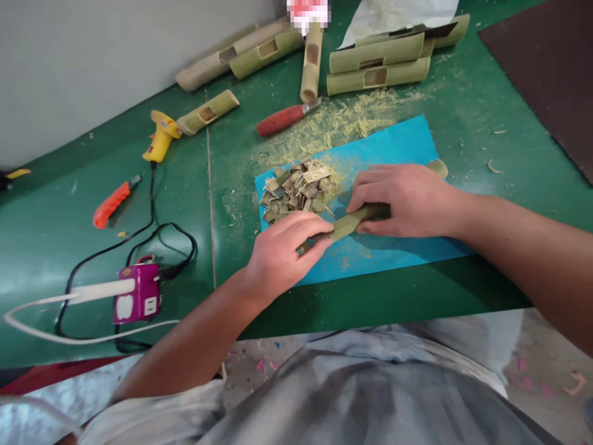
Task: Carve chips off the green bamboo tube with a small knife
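Note:
A narrow green bamboo piece (346,226) lies slanted over a blue sheet (393,253), held by both hands. My left hand (290,247) is closed on its near-left end, thumb and fingers pinching it. Farther along, my right hand (403,198) grips it from above, hiding much of it. A rounded bamboo end (438,168) shows beyond the right hand; whether it belongs to the same piece, I cannot tell. Just behind my left hand, a heap of small bamboo chips (299,188) rests on the sheet.
A red-handled knife (282,120) lies amid shavings behind the sheet. Notched bamboo tubes (377,77) line the back. To the left are a yellow glue gun (162,136), an orange cutter (111,205) and a purple power adapter (138,293) with cords. A brown board (546,68) covers the right corner.

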The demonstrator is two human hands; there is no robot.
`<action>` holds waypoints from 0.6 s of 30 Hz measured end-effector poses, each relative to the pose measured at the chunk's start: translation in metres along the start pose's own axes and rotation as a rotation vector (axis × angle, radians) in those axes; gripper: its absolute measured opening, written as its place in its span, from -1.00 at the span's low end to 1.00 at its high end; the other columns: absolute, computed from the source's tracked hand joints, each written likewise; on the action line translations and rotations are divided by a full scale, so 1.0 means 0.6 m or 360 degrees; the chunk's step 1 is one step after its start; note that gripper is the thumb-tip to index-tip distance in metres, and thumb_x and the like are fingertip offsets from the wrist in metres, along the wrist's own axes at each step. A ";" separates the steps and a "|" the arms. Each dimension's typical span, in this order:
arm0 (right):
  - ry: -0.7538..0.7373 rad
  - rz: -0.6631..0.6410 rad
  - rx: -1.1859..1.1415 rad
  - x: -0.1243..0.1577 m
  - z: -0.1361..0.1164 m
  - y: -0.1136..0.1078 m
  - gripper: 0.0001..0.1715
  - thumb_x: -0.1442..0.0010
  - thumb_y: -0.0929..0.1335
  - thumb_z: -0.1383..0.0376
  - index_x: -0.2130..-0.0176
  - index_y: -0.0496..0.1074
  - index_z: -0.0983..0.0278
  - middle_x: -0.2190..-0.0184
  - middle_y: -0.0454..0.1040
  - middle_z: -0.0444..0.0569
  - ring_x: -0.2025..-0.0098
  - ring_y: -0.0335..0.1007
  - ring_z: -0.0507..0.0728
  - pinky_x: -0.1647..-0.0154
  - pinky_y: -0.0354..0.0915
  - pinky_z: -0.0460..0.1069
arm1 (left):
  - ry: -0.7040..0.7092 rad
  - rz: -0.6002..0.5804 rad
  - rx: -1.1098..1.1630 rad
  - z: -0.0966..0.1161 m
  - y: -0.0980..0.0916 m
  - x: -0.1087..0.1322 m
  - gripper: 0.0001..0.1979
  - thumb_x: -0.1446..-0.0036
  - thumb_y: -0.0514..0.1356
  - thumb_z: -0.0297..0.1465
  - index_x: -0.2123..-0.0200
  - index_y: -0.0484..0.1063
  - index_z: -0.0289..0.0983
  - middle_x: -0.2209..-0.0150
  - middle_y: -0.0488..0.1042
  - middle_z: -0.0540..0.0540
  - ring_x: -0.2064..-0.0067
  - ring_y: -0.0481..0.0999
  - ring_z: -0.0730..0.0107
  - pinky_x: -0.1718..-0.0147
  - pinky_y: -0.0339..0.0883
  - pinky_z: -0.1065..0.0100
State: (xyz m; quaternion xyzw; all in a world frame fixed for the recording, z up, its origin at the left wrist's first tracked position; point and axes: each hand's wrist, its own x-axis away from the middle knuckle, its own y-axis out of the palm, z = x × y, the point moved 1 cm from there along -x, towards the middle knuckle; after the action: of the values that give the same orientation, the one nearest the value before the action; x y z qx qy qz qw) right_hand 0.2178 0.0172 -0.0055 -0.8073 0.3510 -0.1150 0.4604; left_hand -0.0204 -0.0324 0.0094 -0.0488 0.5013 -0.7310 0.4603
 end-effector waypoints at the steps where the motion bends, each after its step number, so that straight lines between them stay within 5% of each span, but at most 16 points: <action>1: 0.0002 0.0007 0.0007 0.000 0.000 0.001 -0.77 -0.14 0.38 0.16 0.23 0.52 0.22 0.23 0.52 -0.01 0.17 0.39 0.19 0.22 0.17 0.04 | -0.0002 0.0013 -0.0005 -0.001 0.000 0.001 -0.92 -0.22 0.30 -0.52 0.21 0.52 -0.27 0.22 0.59 -0.07 0.19 0.59 0.44 0.13 0.49 0.41; 13: -0.0002 0.0009 -0.0010 -0.001 0.000 0.000 -0.74 -0.15 0.39 0.12 0.22 0.53 0.22 0.22 0.52 0.00 0.15 0.41 0.20 0.21 0.19 0.04 | 0.0024 -0.0200 -0.0056 -0.012 -0.013 0.009 -0.83 -0.28 0.25 -0.47 0.07 0.56 -0.26 0.14 0.59 -0.11 0.18 0.62 0.42 0.11 0.52 0.42; 18: 0.0023 -0.0020 -0.0002 -0.001 -0.003 -0.004 -0.75 -0.17 0.38 0.10 0.23 0.52 0.19 0.23 0.53 -0.01 0.17 0.40 0.21 0.22 0.19 0.05 | 0.0080 -0.0086 -0.0042 -0.013 -0.007 0.011 -0.87 -0.28 0.25 -0.49 0.12 0.56 -0.27 0.19 0.62 -0.10 0.20 0.63 0.44 0.15 0.52 0.45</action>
State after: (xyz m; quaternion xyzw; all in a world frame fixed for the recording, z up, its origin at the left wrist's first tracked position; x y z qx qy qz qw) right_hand 0.2174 0.0174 -0.0026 -0.8089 0.3492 -0.1235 0.4567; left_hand -0.0312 -0.0316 0.0061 -0.0501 0.5208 -0.7375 0.4271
